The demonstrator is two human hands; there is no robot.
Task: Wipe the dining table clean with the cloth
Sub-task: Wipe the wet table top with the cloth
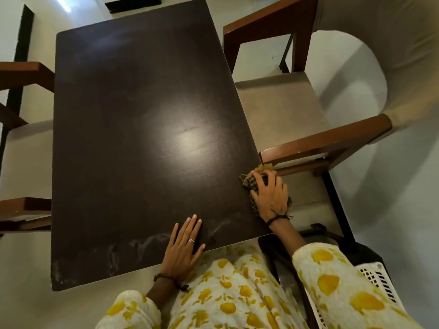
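Note:
The dark brown dining table (133, 129) fills the middle of the view, with a bright glare near its centre and pale smears along its near edge. My right hand (272, 195) presses a crumpled checked cloth (255, 180) against the table's right edge, near the front corner. The cloth bunches out from under the fingers and hangs partly over the edge. My left hand (184, 245) lies flat on the tabletop at the near edge, fingers spread, holding nothing.
A wooden armchair with a beige seat (285, 115) stands close against the table's right side. Another chair (21, 138) sits at the left. A white slatted basket (377, 283) stands on the floor at the lower right.

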